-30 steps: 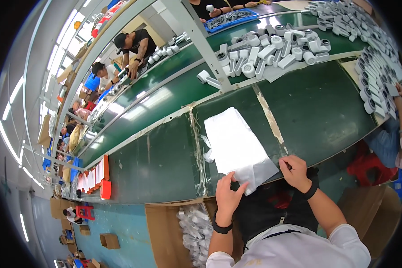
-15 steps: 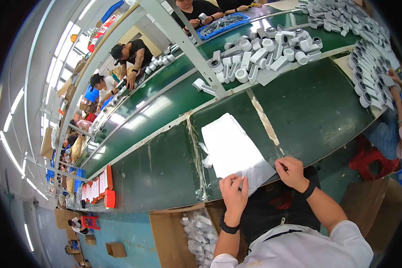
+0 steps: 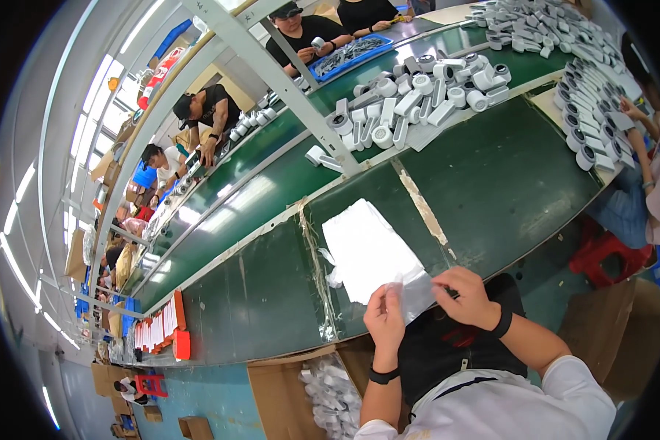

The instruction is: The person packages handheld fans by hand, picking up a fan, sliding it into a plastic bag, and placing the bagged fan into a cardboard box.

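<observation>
On the green bench in front of me lies a white stack of thin plastic bags [image 3: 368,246], its near edge hanging toward my lap. A clear plastic bag [image 3: 418,292] stretches between my hands at the near right corner of the stack. My left hand [image 3: 386,317] is closed in a pinch on the bag's edge, thumb and fingers together. My right hand [image 3: 468,297] is curled, its fingertips at the bag's right corner, seemingly pinching it. A crumpled bit of clear plastic [image 3: 333,273] sticks out at the stack's left side.
Grey-white handheld devices [image 3: 418,95] are heaped across the bench; more stand in rows [image 3: 587,125] at the right. A metal frame post [image 3: 301,99] rises beyond. Below the bench stands a cardboard box [image 3: 271,396] of wrapped pieces. Orange-red trays [image 3: 177,323] sit left. Co-workers sit opposite.
My right hand has moved left to the bag's corner. The clear bag now spreads between both hands, lifted at the stack's near edge. The whole view has shifted slightly.
</observation>
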Tool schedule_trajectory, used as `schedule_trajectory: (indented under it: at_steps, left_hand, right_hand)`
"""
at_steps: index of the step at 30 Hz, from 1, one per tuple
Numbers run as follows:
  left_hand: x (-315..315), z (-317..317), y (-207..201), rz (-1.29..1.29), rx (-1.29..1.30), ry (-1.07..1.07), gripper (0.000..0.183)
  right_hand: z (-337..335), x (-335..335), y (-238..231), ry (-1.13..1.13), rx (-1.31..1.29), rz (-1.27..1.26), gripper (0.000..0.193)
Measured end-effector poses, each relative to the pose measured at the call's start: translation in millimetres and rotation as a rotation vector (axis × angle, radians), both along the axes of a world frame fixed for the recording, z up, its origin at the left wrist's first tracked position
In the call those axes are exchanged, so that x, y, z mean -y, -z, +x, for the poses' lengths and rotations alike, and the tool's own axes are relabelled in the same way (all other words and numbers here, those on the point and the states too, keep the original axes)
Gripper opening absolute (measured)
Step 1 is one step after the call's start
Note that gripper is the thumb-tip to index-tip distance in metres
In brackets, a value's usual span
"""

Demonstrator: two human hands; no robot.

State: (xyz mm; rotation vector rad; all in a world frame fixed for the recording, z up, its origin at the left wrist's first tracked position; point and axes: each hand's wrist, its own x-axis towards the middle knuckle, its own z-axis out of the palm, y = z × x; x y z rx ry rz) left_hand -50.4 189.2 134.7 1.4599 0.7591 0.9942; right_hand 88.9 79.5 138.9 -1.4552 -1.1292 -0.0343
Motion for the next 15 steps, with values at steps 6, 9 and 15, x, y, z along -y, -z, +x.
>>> schedule_trajectory:
  at_steps: [6, 9, 15]
  left_hand:
    - [-12, -18, -7, -0.002, 0.236, -0.359, 0.013]
    - [-18, -35, -12, 0.148, 0.306, -0.41, 0.014]
    - [-27, -64, -22, 0.11, 0.532, -0.332, 0.008]
  right_hand:
    - [-8, -3, 4, -0.018, 0.097, -0.091, 0.017]
    - [-3, -7, 1, 0.052, 0.141, -0.147, 0.025]
    - [0, -27, 1, 0.094, 0.149, -0.224, 0.041]
